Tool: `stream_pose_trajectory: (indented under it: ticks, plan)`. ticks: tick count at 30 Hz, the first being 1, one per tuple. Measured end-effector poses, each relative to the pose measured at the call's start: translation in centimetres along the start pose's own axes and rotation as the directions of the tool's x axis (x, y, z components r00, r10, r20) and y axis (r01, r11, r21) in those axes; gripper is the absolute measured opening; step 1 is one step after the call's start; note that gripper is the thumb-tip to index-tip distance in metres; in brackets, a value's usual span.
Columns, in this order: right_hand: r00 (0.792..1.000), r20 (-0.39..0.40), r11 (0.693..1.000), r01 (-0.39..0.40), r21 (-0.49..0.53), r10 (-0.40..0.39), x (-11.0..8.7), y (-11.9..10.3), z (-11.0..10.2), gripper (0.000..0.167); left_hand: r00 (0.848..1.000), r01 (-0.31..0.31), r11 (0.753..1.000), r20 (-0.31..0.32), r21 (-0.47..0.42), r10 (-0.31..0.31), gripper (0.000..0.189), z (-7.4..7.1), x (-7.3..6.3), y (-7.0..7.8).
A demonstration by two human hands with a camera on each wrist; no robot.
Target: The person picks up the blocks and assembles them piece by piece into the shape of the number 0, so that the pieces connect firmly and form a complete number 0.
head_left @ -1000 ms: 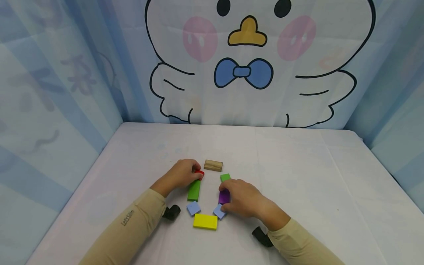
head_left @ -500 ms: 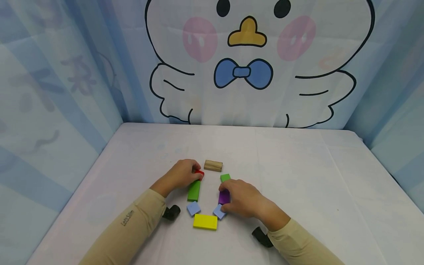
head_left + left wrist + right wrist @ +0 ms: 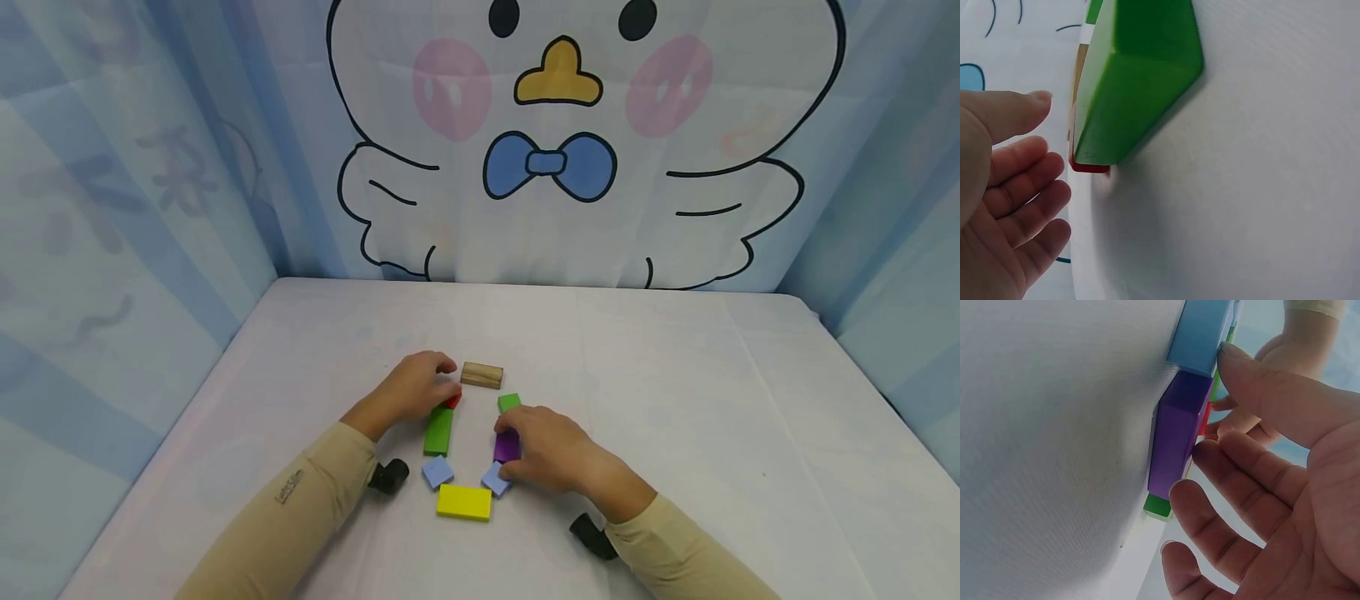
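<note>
My left hand (image 3: pixel 414 386) hovers by the red block (image 3: pixel 453 402), thumb and fingers apart with nothing between them; the thumb hides part of it. Directly below the red block lies a long green block (image 3: pixel 438 431), large in the left wrist view. My right hand (image 3: pixel 553 450) rests at the right row of blocks. In the right wrist view its thumb touches a light blue block (image 3: pixel 1199 337), and its fingertips lie against a purple block (image 3: pixel 1179 434). A short green block (image 3: pixel 509 402) sits at the purple one's far end.
A wooden block (image 3: pixel 482 375) lies at the far end, between the rows. Nearer are another light blue block (image 3: pixel 438 472) and a yellow block (image 3: pixel 464 503). The white-covered table (image 3: pixel 675 400) ends at a printed curtain (image 3: pixel 555 233).
My left hand's fingers have let go of the red block, spread and risen slightly. My right hand and the blocks stay where they were.
</note>
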State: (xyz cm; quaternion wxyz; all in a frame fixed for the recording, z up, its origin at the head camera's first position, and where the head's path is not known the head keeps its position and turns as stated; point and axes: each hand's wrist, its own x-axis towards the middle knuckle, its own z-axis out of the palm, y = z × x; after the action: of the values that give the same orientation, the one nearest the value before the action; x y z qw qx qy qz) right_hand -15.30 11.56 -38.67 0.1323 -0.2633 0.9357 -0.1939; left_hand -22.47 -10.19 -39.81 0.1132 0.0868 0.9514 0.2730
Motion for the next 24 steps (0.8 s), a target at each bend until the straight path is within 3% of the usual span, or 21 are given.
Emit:
stream_pose_trajectory:
  ticks: [24]
  plan:
    - [1.000,0.005,1.000,-0.015,0.007,0.015,0.0,-0.1,-0.1,0.045,0.998,-0.035,0.999,0.045,0.032,0.034,0.042,-0.1,2.1,1.4]
